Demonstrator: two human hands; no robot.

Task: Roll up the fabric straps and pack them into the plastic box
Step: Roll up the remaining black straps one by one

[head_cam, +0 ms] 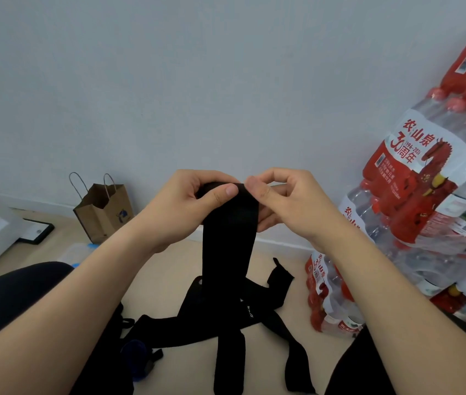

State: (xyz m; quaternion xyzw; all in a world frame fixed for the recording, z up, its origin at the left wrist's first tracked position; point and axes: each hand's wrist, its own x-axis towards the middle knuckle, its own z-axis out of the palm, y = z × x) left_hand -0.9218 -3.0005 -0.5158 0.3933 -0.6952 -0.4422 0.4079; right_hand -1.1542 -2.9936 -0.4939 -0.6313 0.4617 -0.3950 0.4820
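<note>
The strap (229, 235) is black and wide. It is up in the air, in front of the person, and its top end is held in both hands. The top end looks folded or rolled over a little, but I cannot tell how much. The rest of it hangs straight down to the floor (166, 283).

The left hand (180, 208) grips the top end. Its thumb presses on the front and its fingers are curled round the back. The right hand (291, 201) pinches the top edge between thumb and first finger. Its other fingers are bent behind the strap.

Under the hands, more straps (197, 323) lie on the floor in a messy black heap, crossing over each other. The hanging strap reaches down into this heap.

The box (73, 252) is clear with blue bits. It sits on the floor to the left, mostly hidden behind the left arm. It is well apart from the held strap.

A brown paper bag (103, 212) stands by the wall (169, 81), past the box. Packs of water bottles (425, 181) with red labels are stacked on the right.
</note>
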